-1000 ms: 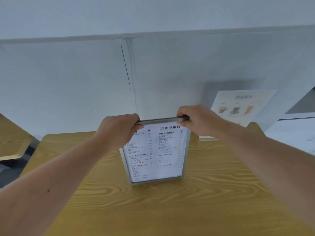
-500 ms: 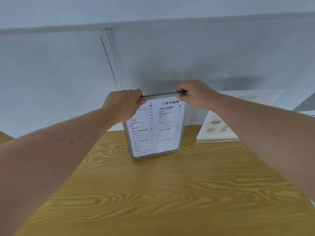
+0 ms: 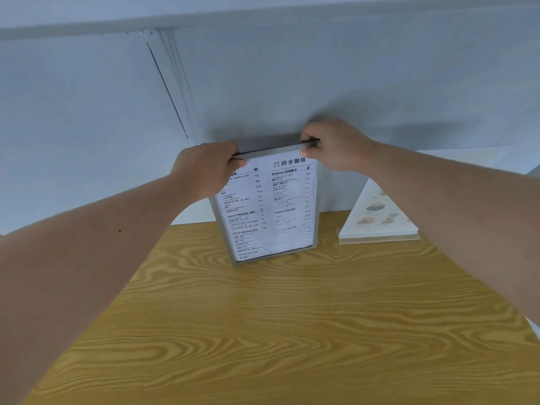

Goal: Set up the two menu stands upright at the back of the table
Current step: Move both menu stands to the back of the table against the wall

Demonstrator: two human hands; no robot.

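Arms outstretched, left hand [image 3: 209, 168] and right hand [image 3: 336, 144] pinch menu stand [image 3: 271, 209] top.

The menu stand [image 3: 271, 211] reads "四季咖啡", "SPECIAL", "FRUIT DRINKS", "COLD DRINKS", "GREEN TEA" and "WHITE TEA".

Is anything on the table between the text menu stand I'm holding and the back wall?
Nothing visible. Both hands grip the text menu stand at its top edge, near the wall. The other stand sits off to its right, clear.
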